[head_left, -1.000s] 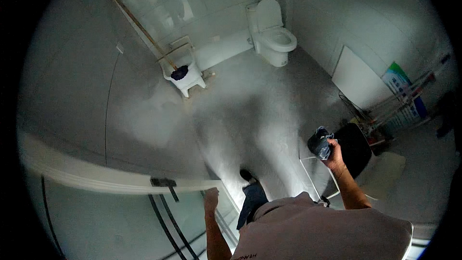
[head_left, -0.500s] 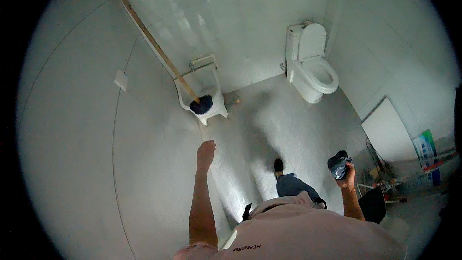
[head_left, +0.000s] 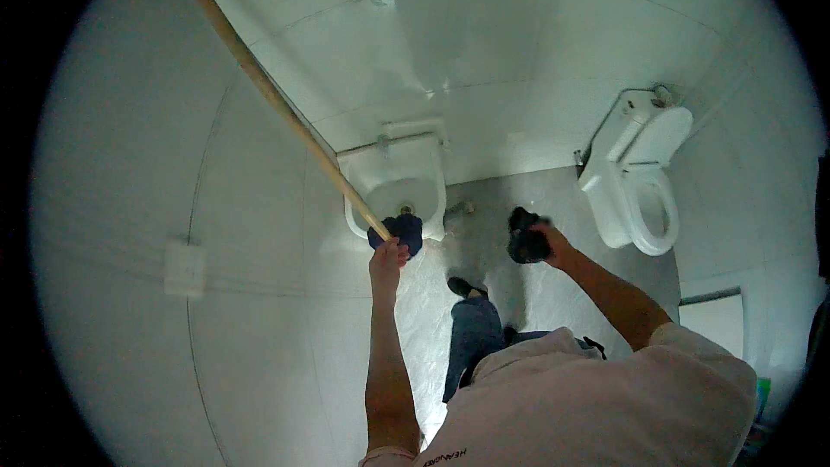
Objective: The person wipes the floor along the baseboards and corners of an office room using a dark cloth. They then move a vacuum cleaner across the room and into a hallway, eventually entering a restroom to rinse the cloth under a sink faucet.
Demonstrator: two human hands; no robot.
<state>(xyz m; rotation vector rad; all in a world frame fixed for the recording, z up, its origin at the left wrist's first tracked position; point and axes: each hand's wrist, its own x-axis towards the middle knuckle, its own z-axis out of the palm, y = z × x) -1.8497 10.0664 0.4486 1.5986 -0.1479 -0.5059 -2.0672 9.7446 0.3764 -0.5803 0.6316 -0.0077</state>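
My left hand reaches out to a long wooden mop handle that leans against the white tiled wall. The fingers touch the handle's lower end, just above the dark blue mop head. That mop head rests in a low white basin on the floor. My right hand is closed around a dark crumpled cloth, held out over the grey floor.
A white toilet with its lid up stands at the right against the wall. A small white box is fixed to the left wall. A white panel leans at the right. My foot is on the grey floor.
I have moved closer to the basin. My left hand went forward and reached the mop handle. My right hand with the cloth swung from my right side toward the middle.
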